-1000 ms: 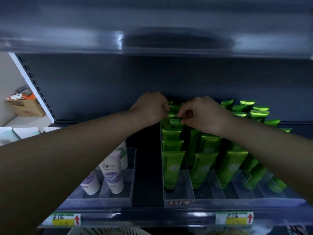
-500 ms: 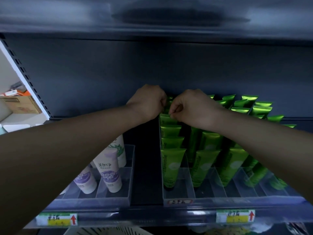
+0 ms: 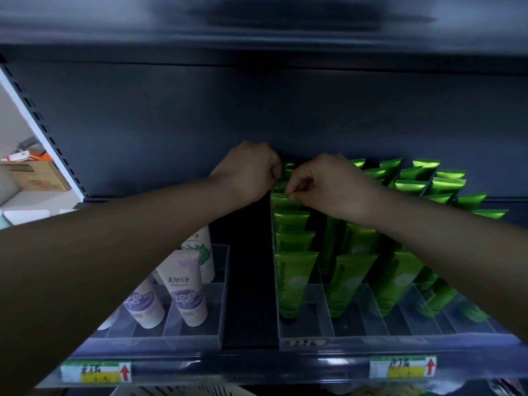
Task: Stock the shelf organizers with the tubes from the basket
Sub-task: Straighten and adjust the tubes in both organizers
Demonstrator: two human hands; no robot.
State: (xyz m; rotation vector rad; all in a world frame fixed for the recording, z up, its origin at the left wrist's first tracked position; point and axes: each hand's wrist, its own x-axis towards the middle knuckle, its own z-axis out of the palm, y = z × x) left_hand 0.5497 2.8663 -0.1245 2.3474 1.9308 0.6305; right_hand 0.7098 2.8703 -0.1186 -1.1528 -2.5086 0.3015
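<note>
Left grip (image 3: 251, 173), right grip (image 3: 324, 187), tube (image 3: 279, 186) pinched between

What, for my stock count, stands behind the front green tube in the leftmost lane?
At least three more green tubes stand in line behind it. Farther back the left hand and right hand cover the lane, so its rear cannot be counted.
</note>
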